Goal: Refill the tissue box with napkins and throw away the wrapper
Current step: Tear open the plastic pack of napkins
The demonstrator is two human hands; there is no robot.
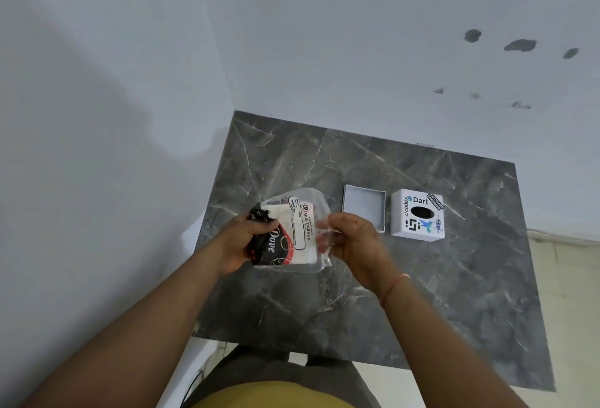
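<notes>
Both hands over dark marble table [422,310]: left hand [242,242] and right hand [352,240] clutching napkin pack [292,232]; beyond, open tray [364,207] beside stickered tissue box [418,215].

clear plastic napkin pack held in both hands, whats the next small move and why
Probably pull the clear plastic napkin pack open: the left hand grips its printed end, the right hand pinches loose film, napkins look still inside. The shallow grey tray and white stickered tissue box wait empty on the grey marble table.
</notes>
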